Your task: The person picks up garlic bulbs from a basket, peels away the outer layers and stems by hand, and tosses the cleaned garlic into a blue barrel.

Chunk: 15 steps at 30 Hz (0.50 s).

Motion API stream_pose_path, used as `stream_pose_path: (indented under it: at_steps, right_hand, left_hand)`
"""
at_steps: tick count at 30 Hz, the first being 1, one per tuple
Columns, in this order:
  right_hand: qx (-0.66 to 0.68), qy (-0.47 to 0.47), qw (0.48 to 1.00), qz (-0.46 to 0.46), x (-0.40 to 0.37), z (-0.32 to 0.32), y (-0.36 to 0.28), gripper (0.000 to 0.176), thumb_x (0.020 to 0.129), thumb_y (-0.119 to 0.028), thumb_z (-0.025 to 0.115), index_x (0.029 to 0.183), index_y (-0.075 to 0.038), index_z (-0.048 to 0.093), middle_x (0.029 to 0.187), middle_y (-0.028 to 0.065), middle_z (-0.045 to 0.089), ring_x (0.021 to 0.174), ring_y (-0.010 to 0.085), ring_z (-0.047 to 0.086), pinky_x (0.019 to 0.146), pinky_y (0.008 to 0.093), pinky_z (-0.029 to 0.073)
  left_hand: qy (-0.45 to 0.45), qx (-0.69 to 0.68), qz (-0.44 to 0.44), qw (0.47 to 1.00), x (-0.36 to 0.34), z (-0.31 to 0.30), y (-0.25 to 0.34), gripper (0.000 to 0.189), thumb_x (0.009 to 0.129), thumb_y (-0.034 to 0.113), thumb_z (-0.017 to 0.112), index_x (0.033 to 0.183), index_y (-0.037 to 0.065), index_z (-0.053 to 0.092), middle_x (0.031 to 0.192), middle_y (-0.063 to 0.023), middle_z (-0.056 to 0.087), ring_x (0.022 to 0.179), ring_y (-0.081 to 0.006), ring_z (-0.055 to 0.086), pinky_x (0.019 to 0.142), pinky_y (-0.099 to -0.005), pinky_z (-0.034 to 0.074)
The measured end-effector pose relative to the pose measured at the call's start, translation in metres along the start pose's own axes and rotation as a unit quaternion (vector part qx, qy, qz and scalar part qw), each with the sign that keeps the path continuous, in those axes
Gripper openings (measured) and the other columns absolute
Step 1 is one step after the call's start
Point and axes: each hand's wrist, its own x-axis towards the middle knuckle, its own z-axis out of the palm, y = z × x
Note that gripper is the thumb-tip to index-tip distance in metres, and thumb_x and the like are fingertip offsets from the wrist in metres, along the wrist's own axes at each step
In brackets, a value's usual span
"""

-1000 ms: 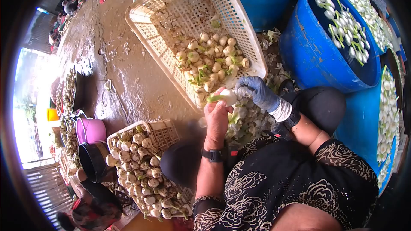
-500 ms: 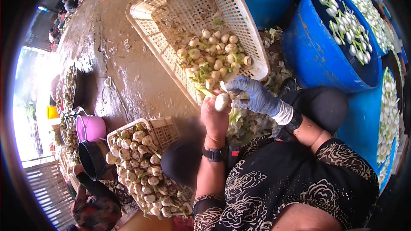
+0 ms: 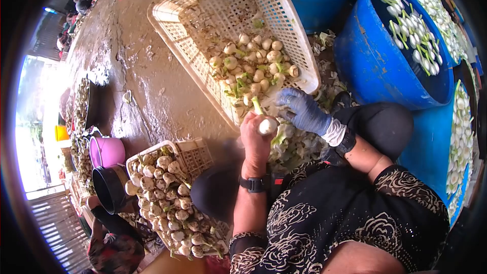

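My bare left hand (image 3: 255, 139) is closed around a white bulb (image 3: 267, 126). The bulb's green stem (image 3: 257, 105) sticks up past my fingers, towards the crate. Just to the right, my right hand (image 3: 306, 112), in a blue-grey glove, is curled and apart from the bulb. Whatever its fingers hold, if anything, is hidden. Beyond both hands a cream plastic crate (image 3: 177, 45) lies tilted, with several pale bulbs (image 3: 253, 66) and loose skins inside. Leafy peelings (image 3: 289, 147) are heaped below my hands.
On the left, a smaller crate (image 3: 195, 156) is piled with unpeeled bulbs (image 3: 167, 193). A pink bucket (image 3: 107, 152) and a black bucket (image 3: 109, 189) stand beyond it. At right, a blue tub (image 3: 355, 50) holds white bulbs in liquid. Another person (image 3: 114, 248) is at lower left.
My right hand has drawn back to the right, away from the bulb. In my left hand the bulb has turned, its stem now pointing upward rather than left.
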Motion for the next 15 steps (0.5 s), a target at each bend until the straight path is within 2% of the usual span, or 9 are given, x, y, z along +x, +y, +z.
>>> stream_pose_path:
  at_steps: [1,2,4,5,7,11,12,13,15]
  right_hand:
    - [-0.035,0.01,0.997,-0.064,0.009,-0.007,-0.011,0.036,0.074,-0.01,0.065,0.109,-0.011,0.062,0.121,0.0082,0.056,0.113,0.0288,0.052,0.096,0.0385,0.041]
    - [-0.08,-0.016,0.991,-0.109,0.012,-0.011,-0.016,0.038,0.076,-0.011,0.063,0.114,-0.015,0.061,0.129,0.0061,0.051,0.119,0.0285,0.046,0.1,0.0394,0.036]
    - [-0.127,-0.065,0.969,-0.203,0.013,-0.006,-0.009,0.033,0.078,-0.015,0.061,0.111,-0.014,0.061,0.116,0.0106,0.059,0.107,0.0293,0.055,0.092,0.0399,0.043]
    - [-0.13,-0.064,0.969,-0.201,0.013,-0.004,-0.005,0.033,0.078,-0.015,0.061,0.111,-0.014,0.061,0.116,0.0106,0.059,0.107,0.0293,0.055,0.092,0.0399,0.043]
    - [-0.103,-0.325,0.94,0.014,0.013,0.001,0.002,0.026,0.08,-0.023,0.061,0.103,-0.012,0.063,0.095,0.015,0.065,0.09,0.0309,0.062,0.08,0.0418,0.048]
    - [-0.067,-0.29,0.949,0.108,0.048,0.011,0.037,0.02,0.082,-0.028,0.061,0.084,-0.008,0.066,0.08,0.0169,0.064,0.075,0.031,0.064,0.067,0.043,0.05]
    - [-0.1,-0.234,0.965,-0.07,0.074,0.009,0.058,0.02,0.083,-0.019,0.059,0.097,-0.005,0.065,0.072,0.0142,0.065,0.068,0.0293,0.064,0.062,0.0382,0.05]
    - [0.189,-0.204,0.956,0.091,0.101,-0.021,0.035,0.019,0.089,-0.017,0.054,0.097,-0.003,0.064,0.072,0.0078,0.064,0.065,0.0223,0.063,0.062,0.0343,0.05]
    - [0.633,-0.032,0.773,0.039,0.149,-0.05,0.02,0.03,0.092,-0.023,0.056,0.107,0.003,0.057,0.084,0.0064,0.064,0.078,0.0129,0.062,0.071,0.0261,0.051]
  left_hand:
    - [-0.1,-0.21,-0.305,0.924,-0.002,-0.005,-0.004,0.014,0.08,0.019,0.06,0.083,0.007,0.054,0.074,-0.0054,0.06,0.062,-0.0178,0.06,0.05,-0.0265,0.047]
    - [-0.185,-0.387,-0.563,0.706,-0.004,-0.007,-0.006,0.013,0.079,0.019,0.06,0.083,0.009,0.053,0.077,-0.0066,0.062,0.06,-0.0181,0.061,0.045,-0.0259,0.047]
    - [-0.178,-0.344,-0.541,0.746,-0.01,0.001,-0.003,0.028,0.087,0.036,0.052,0.081,0.009,0.052,0.075,-0.0109,0.063,0.05,-0.0161,0.058,0.035,-0.0232,0.04]
    - [-0.173,-0.38,-0.585,0.695,-0.009,-0.003,-0.008,0.035,0.088,0.043,0.05,0.082,0.008,0.053,0.077,-0.0144,0.064,0.049,-0.0169,0.058,0.035,-0.0233,0.04]
    - [-0.19,-0.397,-0.605,0.663,-0.016,-0.006,-0.023,0.057,0.091,0.059,0.04,0.091,0.004,0.055,0.084,-0.0219,0.066,0.048,-0.0193,0.059,0.035,-0.0239,0.039]
    - [-0.059,-0.337,-0.633,0.694,-0.006,-0.002,-0.017,0.055,0.094,0.051,0.042,0.102,-0.002,0.054,0.078,-0.0165,0.065,0.051,-0.0186,0.059,0.039,-0.0232,0.039]
    - [-0.058,-0.336,-0.636,0.692,-0.006,-0.002,-0.018,0.055,0.094,0.051,0.042,0.102,-0.002,0.054,0.078,-0.0165,0.065,0.051,-0.0186,0.059,0.039,-0.0232,0.039]
    - [-0.048,-0.326,-0.613,0.718,-0.006,-0.001,-0.018,0.05,0.094,0.047,0.044,0.103,-0.002,0.054,0.077,-0.0149,0.065,0.052,-0.0174,0.059,0.041,-0.0226,0.04]
    - [-0.03,-0.318,-0.579,0.75,-0.005,0.0,-0.013,0.034,0.094,0.032,0.052,0.1,-0.001,0.057,0.074,-0.012,0.065,0.052,-0.0145,0.058,0.044,-0.0212,0.04]
